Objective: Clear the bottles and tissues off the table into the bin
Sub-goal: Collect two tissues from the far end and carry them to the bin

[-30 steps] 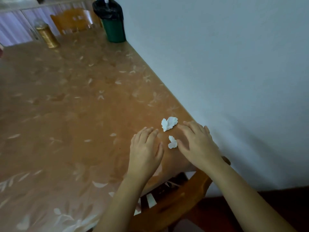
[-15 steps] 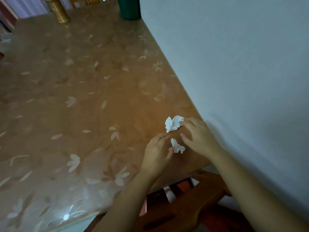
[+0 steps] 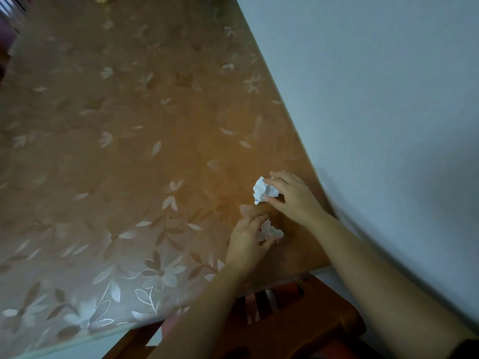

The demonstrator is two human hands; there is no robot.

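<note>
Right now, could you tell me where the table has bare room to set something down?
The floral brown tabletop is bare left of and beyond both hands. It is crowded only near the wall corner, where the right hand pinches a crumpled white tissue and the left hand a smaller one.

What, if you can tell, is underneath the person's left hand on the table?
A crumpled white tissue sits between the left hand fingers and thumb, partly hidden by them. The flowered table cover lies below; anything under the palm is covered.
</note>
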